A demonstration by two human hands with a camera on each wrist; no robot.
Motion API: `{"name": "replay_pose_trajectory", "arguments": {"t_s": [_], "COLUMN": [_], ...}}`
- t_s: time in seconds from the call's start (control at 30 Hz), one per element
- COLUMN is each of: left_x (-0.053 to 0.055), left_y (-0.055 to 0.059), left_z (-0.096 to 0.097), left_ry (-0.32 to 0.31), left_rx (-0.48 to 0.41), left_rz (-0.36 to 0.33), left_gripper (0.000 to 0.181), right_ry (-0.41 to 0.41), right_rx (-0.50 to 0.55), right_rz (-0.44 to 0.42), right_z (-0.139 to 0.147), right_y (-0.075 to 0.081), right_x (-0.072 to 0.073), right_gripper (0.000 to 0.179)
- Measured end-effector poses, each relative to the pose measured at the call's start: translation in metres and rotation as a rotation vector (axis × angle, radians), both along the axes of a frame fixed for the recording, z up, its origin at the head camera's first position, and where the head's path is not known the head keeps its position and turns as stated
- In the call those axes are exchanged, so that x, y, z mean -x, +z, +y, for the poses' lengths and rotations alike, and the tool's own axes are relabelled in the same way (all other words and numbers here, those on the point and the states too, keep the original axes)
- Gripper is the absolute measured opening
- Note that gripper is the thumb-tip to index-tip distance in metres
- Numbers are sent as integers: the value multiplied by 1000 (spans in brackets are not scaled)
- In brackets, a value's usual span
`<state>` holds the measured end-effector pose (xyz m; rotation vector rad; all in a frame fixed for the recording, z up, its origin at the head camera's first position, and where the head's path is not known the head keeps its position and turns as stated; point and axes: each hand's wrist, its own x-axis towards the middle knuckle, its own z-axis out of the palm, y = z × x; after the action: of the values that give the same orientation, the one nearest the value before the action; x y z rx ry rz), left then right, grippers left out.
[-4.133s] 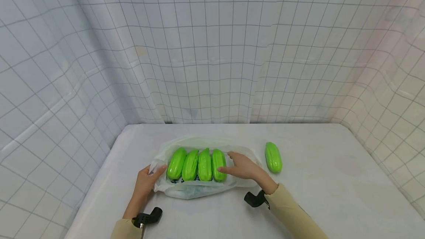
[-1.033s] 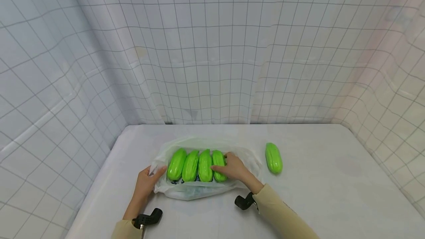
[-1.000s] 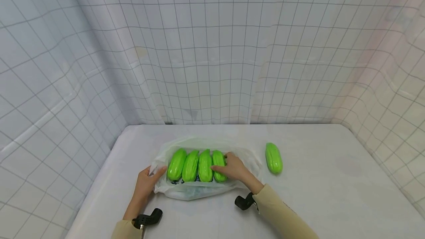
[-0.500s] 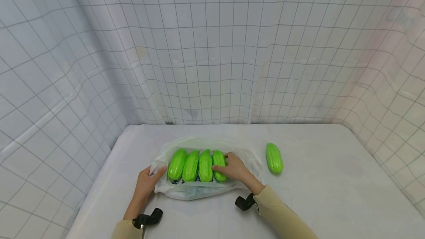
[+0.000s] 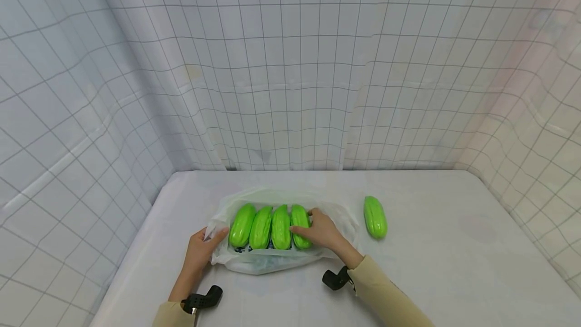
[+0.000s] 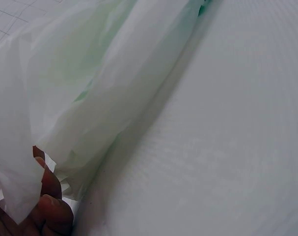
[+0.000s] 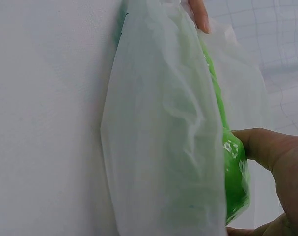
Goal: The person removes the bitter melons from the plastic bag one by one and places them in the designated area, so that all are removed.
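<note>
A translucent white plastic bag (image 5: 268,265) lies open on the table, with several bright green, glossy, squash-shaped pieces side by side inside. My left hand (image 5: 198,251) pinches the bag's left rim between thumb and fingers. In the left wrist view, fingertips (image 6: 53,206) show around the thin plastic (image 6: 21,147). My right hand (image 5: 321,228) is inside the bag's right end, gripping the rightmost green piece (image 5: 299,216), its thumb across the near part and its fingers on the far right side. The right wrist view shows that green piece (image 7: 234,182) between thumb and finger, wrapped in clear film.
Another green piece (image 5: 375,217) lies on the white-covered table (image 5: 445,251), right of the bag. Dark writing shows at the bag's bottom under the pieces. White sheets with a grid net (image 5: 281,90) stand behind the table and along both sides.
Since the oldest frame, my right hand has moved left and closed its fingers onto the rightmost green piece. Over the last second both hands stay nearly still; the left keeps its hold on the bag.
</note>
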<state>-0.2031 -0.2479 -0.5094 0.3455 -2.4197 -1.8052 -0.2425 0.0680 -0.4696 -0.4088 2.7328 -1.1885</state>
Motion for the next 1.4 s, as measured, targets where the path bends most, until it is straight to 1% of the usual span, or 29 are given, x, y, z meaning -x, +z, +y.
{"name": "replay_pose_trajectory", "arguments": {"t_s": [0.2, 0.43, 0.57, 0.77, 1.07, 1.4], "left_x": [1, -1, -1, -1, 0, 0], "left_y": [0, 2, 1, 1, -1, -1], "left_z": [0, 0, 0, -1, 0, -1], "left_ry": [-2, -3, -6, -9, -10, -17], "left_rx": [-2, 18, 21, 19, 7, -1], "left_rz": [-2, -14, -14, -3, 3, 13], "left_gripper": [55, 57, 57, 54, 53, 54], "right_ry": [-12, -28, -39, -29, -35, -46], "right_rx": [-1, 14, 31, 68, 84, 133], "right_rz": [-3, -5, 6, 43, 64, 95], "right_z": [0, 1, 0, 1, 1, 4], "right_y": [0, 2, 3, 5, 6, 11], "right_x": [0, -2, -2, -3, -4, -9], "right_gripper": [76, 76, 74, 72, 72, 70]}}
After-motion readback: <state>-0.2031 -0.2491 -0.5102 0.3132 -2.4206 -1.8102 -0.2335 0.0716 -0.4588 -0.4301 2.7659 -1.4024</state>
